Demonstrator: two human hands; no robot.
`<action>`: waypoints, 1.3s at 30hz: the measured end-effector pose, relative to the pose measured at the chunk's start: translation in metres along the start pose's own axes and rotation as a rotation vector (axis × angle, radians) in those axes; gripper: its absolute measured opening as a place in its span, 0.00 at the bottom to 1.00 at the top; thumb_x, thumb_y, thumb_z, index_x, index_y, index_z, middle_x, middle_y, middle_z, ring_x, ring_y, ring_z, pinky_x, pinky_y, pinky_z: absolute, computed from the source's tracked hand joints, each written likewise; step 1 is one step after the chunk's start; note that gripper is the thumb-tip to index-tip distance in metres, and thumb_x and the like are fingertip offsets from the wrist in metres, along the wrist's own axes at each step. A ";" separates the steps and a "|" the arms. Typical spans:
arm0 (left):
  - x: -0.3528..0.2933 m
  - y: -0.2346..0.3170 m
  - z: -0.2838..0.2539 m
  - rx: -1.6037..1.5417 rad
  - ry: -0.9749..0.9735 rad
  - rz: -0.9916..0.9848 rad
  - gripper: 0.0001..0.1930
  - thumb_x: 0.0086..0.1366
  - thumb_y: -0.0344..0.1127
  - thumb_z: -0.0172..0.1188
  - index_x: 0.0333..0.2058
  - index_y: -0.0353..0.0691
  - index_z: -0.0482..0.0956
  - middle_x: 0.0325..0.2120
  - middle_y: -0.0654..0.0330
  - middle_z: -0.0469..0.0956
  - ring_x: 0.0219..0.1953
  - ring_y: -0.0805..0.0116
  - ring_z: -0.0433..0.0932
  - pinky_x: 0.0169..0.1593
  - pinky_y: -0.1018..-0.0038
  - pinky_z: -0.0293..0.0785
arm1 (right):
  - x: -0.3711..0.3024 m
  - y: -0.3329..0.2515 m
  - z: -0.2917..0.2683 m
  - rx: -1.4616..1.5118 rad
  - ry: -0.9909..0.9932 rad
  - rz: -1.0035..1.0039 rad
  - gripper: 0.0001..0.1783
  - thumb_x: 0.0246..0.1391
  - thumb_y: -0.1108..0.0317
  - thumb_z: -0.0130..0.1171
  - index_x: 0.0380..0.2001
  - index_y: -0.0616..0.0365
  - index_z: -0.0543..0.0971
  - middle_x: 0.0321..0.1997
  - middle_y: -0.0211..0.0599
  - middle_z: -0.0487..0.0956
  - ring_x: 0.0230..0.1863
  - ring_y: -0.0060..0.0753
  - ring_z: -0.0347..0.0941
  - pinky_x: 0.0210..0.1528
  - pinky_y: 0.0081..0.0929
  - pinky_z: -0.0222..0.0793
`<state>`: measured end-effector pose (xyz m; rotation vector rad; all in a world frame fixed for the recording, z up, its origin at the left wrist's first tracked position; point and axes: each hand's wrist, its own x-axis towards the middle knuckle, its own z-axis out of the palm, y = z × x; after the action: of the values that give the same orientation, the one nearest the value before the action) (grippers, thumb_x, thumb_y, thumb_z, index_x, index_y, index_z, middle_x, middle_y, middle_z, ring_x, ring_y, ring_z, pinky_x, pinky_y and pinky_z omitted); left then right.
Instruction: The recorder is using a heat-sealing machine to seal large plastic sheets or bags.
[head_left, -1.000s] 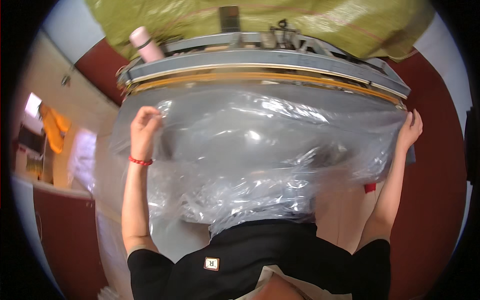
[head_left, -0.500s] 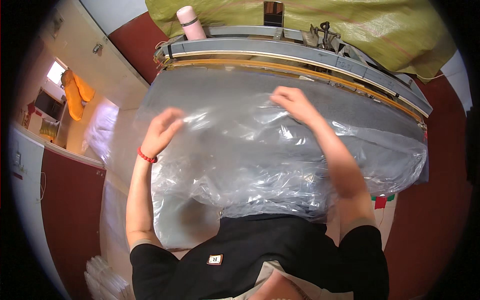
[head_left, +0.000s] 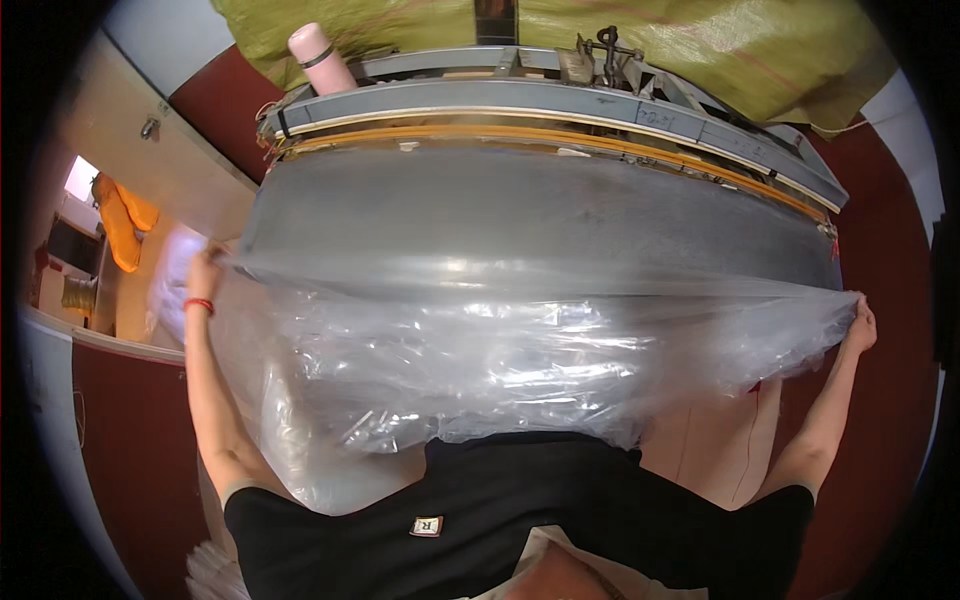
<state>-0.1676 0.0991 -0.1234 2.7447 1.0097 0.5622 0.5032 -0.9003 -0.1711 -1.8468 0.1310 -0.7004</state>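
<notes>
A wide sheet of clear plastic film (head_left: 520,340) stretches between my two hands, across the near part of the grey work surface (head_left: 480,195). Its top edge is pulled nearly straight, while loose, shiny folds hang down toward my body. My left hand (head_left: 206,265), with a red bead bracelet at the wrist, is closed on the film's left edge, a little beyond the surface's left side. Far out to the right, my right hand (head_left: 864,325) grips the film's right corner. Both arms are spread wide.
Along the far side runs a grey metal bar frame (head_left: 420,103) with an orange strip beneath it. A pink bottle (head_left: 322,62) stands behind its left end. Yellow-green woven sheeting (head_left: 740,50) hangs at the back. Bundled plastic (head_left: 212,570) lies at lower left.
My hands have moved far apart, left hand to the left and right hand to the right. The film between them has gone from crumpled to drawn out, and it now reaches less far back.
</notes>
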 end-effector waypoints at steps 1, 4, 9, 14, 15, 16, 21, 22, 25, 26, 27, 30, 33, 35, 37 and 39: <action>0.019 0.010 -0.026 -0.050 0.265 0.042 0.14 0.44 0.19 0.49 0.33 0.33 0.73 0.28 0.56 0.75 0.31 0.63 0.73 0.39 0.72 0.68 | 0.002 0.004 -0.001 -0.088 0.064 0.008 0.16 0.46 0.58 0.58 0.28 0.63 0.79 0.30 0.31 0.77 0.33 0.21 0.70 0.39 0.19 0.64; 0.065 0.154 -0.017 0.321 0.965 0.088 0.14 0.46 0.22 0.51 0.35 0.36 0.71 0.27 0.56 0.72 0.29 0.64 0.72 0.38 0.74 0.68 | -0.002 0.005 -0.014 -0.272 0.075 0.129 0.16 0.44 0.59 0.59 0.29 0.63 0.78 0.31 0.34 0.78 0.34 0.23 0.71 0.40 0.21 0.64; 0.089 0.085 0.112 -0.022 0.343 -0.103 0.23 0.52 0.40 0.58 0.45 0.34 0.67 0.41 0.51 0.70 0.45 0.60 0.68 0.51 0.68 0.61 | -0.003 0.018 0.028 -0.502 -0.082 0.006 0.18 0.41 0.55 0.58 0.31 0.60 0.78 0.31 0.39 0.78 0.33 0.30 0.72 0.38 0.27 0.66; 0.092 0.071 0.140 0.027 0.048 -0.211 0.28 0.58 0.51 0.48 0.51 0.38 0.64 0.51 0.50 0.63 0.54 0.56 0.61 0.56 0.69 0.55 | -0.036 -0.022 0.062 -1.081 0.065 0.104 0.17 0.44 0.52 0.50 0.35 0.48 0.75 0.40 0.44 0.74 0.43 0.48 0.70 0.41 0.42 0.66; 0.087 0.034 0.125 0.091 0.099 -0.176 0.26 0.59 0.50 0.48 0.49 0.38 0.67 0.49 0.50 0.66 0.52 0.57 0.65 0.54 0.69 0.59 | -0.037 -0.023 0.075 -1.072 0.039 0.055 0.16 0.45 0.53 0.49 0.35 0.49 0.74 0.40 0.43 0.75 0.43 0.49 0.70 0.41 0.43 0.66; 0.088 0.049 0.135 0.189 0.150 -0.252 0.24 0.59 0.49 0.48 0.47 0.36 0.69 0.46 0.49 0.69 0.48 0.57 0.68 0.51 0.69 0.62 | -0.041 -0.030 0.071 -1.086 0.048 0.054 0.16 0.46 0.55 0.48 0.36 0.50 0.74 0.39 0.44 0.75 0.41 0.49 0.70 0.40 0.43 0.66; 0.111 0.185 0.150 -0.339 0.474 -0.001 0.11 0.58 0.36 0.53 0.34 0.32 0.74 0.31 0.59 0.75 0.33 0.70 0.72 0.40 0.76 0.68 | -0.043 -0.042 0.087 -1.065 0.023 0.035 0.16 0.48 0.57 0.45 0.36 0.56 0.72 0.36 0.48 0.75 0.40 0.50 0.71 0.40 0.43 0.66; 0.106 0.280 0.152 -0.491 0.278 0.110 0.10 0.58 0.34 0.54 0.35 0.33 0.74 0.31 0.61 0.74 0.34 0.74 0.71 0.40 0.79 0.67 | -0.039 -0.035 0.081 -1.087 0.030 0.018 0.16 0.48 0.57 0.45 0.35 0.56 0.72 0.35 0.49 0.76 0.39 0.50 0.72 0.40 0.43 0.66; 0.054 0.499 0.168 -0.784 -0.250 0.187 0.08 0.56 0.33 0.55 0.31 0.36 0.77 0.27 0.63 0.75 0.29 0.76 0.71 0.36 0.81 0.67 | -0.043 -0.032 0.073 -1.040 0.028 -0.032 0.14 0.47 0.60 0.47 0.33 0.59 0.71 0.33 0.50 0.76 0.37 0.50 0.72 0.39 0.43 0.66; 0.031 0.560 0.168 -0.755 -0.416 0.288 0.08 0.55 0.33 0.55 0.32 0.37 0.77 0.26 0.62 0.75 0.28 0.77 0.71 0.34 0.80 0.68 | -0.042 -0.028 0.067 -1.034 0.039 -0.021 0.14 0.47 0.60 0.47 0.33 0.59 0.71 0.33 0.50 0.76 0.37 0.50 0.72 0.39 0.43 0.66; 0.009 0.605 0.175 -0.779 -0.549 0.445 0.08 0.55 0.34 0.55 0.31 0.38 0.77 0.26 0.62 0.75 0.29 0.77 0.72 0.33 0.80 0.68 | -0.042 -0.024 0.065 -1.014 0.049 -0.037 0.14 0.47 0.60 0.47 0.32 0.59 0.71 0.32 0.50 0.76 0.37 0.50 0.72 0.38 0.43 0.67; -0.039 0.703 0.211 -0.765 -0.670 0.913 0.10 0.54 0.38 0.58 0.29 0.37 0.77 0.22 0.59 0.76 0.25 0.74 0.73 0.30 0.77 0.68 | -0.042 -0.027 0.072 -0.975 0.039 -0.047 0.14 0.48 0.60 0.47 0.32 0.59 0.71 0.31 0.50 0.76 0.36 0.51 0.72 0.38 0.43 0.66; -0.069 0.756 0.228 -0.559 -0.725 0.891 0.09 0.53 0.38 0.54 0.24 0.38 0.73 0.20 0.50 0.73 0.25 0.54 0.72 0.31 0.64 0.66 | -0.041 -0.027 0.071 -0.991 0.043 -0.048 0.14 0.48 0.60 0.47 0.31 0.59 0.71 0.31 0.49 0.76 0.35 0.50 0.73 0.37 0.43 0.67; -0.075 0.762 0.245 -0.923 -0.622 0.797 0.04 0.52 0.28 0.53 0.25 0.36 0.74 0.18 0.55 0.73 0.20 0.70 0.72 0.25 0.74 0.67 | -0.044 -0.029 0.074 -1.005 0.046 -0.072 0.13 0.47 0.61 0.48 0.31 0.59 0.71 0.29 0.49 0.76 0.33 0.50 0.73 0.36 0.42 0.68; -0.068 0.763 0.225 -1.237 -0.870 0.392 0.04 0.51 0.26 0.51 0.27 0.35 0.73 0.19 0.57 0.73 0.19 0.72 0.71 0.24 0.76 0.67 | -0.047 -0.032 0.073 -1.021 0.034 -0.084 0.14 0.47 0.60 0.48 0.31 0.59 0.71 0.29 0.48 0.76 0.34 0.49 0.73 0.36 0.42 0.68; -0.060 0.746 0.192 -1.518 -1.054 -0.076 0.07 0.50 0.23 0.49 0.30 0.35 0.73 0.19 0.59 0.73 0.18 0.74 0.70 0.23 0.78 0.67 | -0.046 -0.031 0.074 -1.028 0.001 -0.105 0.14 0.48 0.60 0.48 0.31 0.59 0.71 0.29 0.47 0.77 0.34 0.48 0.74 0.36 0.42 0.68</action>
<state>0.3077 -0.5106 -0.1098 1.2257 0.1563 -0.1835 0.4968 -0.8080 -0.1789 -2.8447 0.4622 -0.7715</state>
